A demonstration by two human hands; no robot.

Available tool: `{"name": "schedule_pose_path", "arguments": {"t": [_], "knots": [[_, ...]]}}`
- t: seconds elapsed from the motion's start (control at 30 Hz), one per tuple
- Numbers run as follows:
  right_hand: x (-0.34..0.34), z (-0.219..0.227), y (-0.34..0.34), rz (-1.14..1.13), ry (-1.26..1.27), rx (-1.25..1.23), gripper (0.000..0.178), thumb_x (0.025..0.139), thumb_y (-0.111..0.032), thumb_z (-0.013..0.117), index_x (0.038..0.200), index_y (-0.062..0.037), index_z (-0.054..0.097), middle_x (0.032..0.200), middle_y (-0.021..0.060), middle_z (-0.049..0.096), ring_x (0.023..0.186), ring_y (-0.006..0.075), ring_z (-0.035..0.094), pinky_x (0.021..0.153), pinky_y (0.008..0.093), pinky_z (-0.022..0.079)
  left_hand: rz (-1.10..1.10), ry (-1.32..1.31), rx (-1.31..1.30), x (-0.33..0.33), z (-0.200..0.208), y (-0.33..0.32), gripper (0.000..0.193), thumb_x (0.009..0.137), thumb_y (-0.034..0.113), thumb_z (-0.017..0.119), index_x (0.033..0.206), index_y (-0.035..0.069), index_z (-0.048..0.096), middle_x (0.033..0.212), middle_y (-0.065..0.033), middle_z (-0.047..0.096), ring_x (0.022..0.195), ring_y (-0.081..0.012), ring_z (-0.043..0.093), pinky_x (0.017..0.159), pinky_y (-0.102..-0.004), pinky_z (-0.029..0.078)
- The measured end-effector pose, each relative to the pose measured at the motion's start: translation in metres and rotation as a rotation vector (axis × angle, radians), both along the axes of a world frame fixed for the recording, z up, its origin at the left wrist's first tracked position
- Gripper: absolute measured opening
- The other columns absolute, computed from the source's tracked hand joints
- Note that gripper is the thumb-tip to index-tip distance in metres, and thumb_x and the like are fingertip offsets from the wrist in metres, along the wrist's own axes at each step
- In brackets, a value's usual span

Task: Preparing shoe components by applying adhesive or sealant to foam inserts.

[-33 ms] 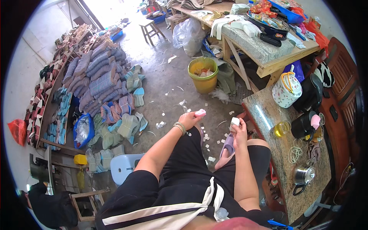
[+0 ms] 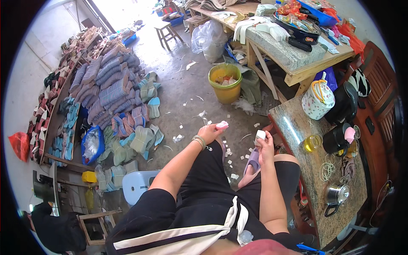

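White block (image 2: 259,136), located at three o'clock from centre, gripped between thumb and fingers of the right hand (image 2: 266,148). Pink piece (image 2: 222,125), located almost at centre, pinched at the fingertips of the left hand (image 2: 208,133); both hands closed on their items, block and piece apart, not touching. On comparison with the preceding view, no shift detected in either hand, in either held item or in the surroundings; hence no advance in the handwork to record, only a steady hold on both sides. Noted nearby: white scraps (image 2: 234,176) strewn on the floor (image 2: 178,112), some at five o'clock; purple slipper (image 2: 253,158) at four; yellow bucket (image 2: 226,94) at one, holding loose pieces; stacked soles (image 2: 114,90) at ten; blue stool (image 2: 131,187) between seven and eight; speckled table (image 2: 293,122) at three to four, bearing a metal pot (image 2: 335,194). Hard to make out: material and full outline of the pink piece, partly covered by fingers; far side of the block, hidden from this angle; any marks on its surface, too small to judge. Other foot largely concealed behind the knee at one side. Bright doorway (image 2: 123,15) at eleven, washed out; outer edges cut off by the dark lens rim.
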State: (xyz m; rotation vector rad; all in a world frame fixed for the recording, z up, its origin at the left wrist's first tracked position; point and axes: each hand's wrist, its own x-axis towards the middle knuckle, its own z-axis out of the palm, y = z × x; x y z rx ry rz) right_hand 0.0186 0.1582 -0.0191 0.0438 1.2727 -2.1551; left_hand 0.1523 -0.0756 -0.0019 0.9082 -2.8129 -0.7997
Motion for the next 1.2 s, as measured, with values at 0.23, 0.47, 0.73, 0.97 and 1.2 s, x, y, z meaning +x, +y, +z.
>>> {"name": "schedule_pose_path", "arguments": {"t": [0.23, 0.47, 0.73, 0.97, 1.2], "knots": [[0.001, 0.003, -0.001, 0.001, 0.006, 0.007, 0.059, 0.076, -0.004, 0.064, 0.128, -0.0073, 0.036, 0.106, 0.0054, 0.054, 0.093, 0.0144, 0.053, 0.076, 0.0281, 0.042, -0.001, -0.017, -0.013, 0.0, 0.003, 0.0, 0.041, 0.079, 0.046, 0.059, 0.094, 0.008, 0.067, 0.089, -0.0158, 0.066, 0.088, -0.0313, 0.062, 0.078, -0.0382, 0.048], [0.0, 0.002, 0.0, 0.001, 0.011, -0.006, 0.059, 0.076, -0.003, 0.065, 0.128, -0.0067, 0.036, 0.105, 0.0054, 0.054, 0.093, 0.0144, 0.054, 0.076, 0.0276, 0.043, 0.0, 0.017, -0.005, 0.0, 0.008, 0.004, 0.042, 0.079, 0.046, 0.059, 0.092, 0.007, 0.066, 0.088, -0.0162, 0.066, 0.087, -0.0313, 0.062, 0.077, -0.0385, 0.048], [0.002, 0.004, -0.001, 0.0, 0.009, 0.005, 0.059, 0.076, -0.003, 0.065, 0.127, -0.0066, 0.036, 0.105, 0.0057, 0.054, 0.093, 0.0145, 0.054, 0.075, 0.0276, 0.044, 0.013, 0.013, -0.01, 0.002, 0.003, 0.001, 0.042, 0.079, 0.047, 0.059, 0.092, 0.007, 0.067, 0.088, -0.0165, 0.066, 0.087, -0.0318, 0.062, 0.077, -0.0384, 0.048], [0.002, 0.002, -0.001, 0.009, 0.0, 0.014, 0.059, 0.076, -0.004, 0.065, 0.128, -0.0067, 0.036, 0.105, 0.0059, 0.054, 0.093, 0.0147, 0.054, 0.075, 0.0275, 0.044, 0.02, 0.013, 0.012, 0.002, 0.005, 0.002, 0.042, 0.08, 0.047, 0.059, 0.091, 0.008, 0.067, 0.089, -0.0165, 0.066, 0.087, -0.0319, 0.062, 0.078, -0.0381, 0.047], [0.002, 0.004, -0.001, 0.02, 0.01, 0.034, 0.059, 0.076, -0.004, 0.065, 0.128, -0.0068, 0.036, 0.106, 0.0057, 0.054, 0.093, 0.0145, 0.054, 0.075, 0.0274, 0.044, 0.009, -0.034, 0.052, 0.002, 0.016, 0.004, 0.04, 0.08, 0.045, 0.058, 0.101, 0.012, 0.065, 0.096, -0.013, 0.066, 0.093, -0.0309, 0.061, 0.081, -0.0383, 0.046]]}}
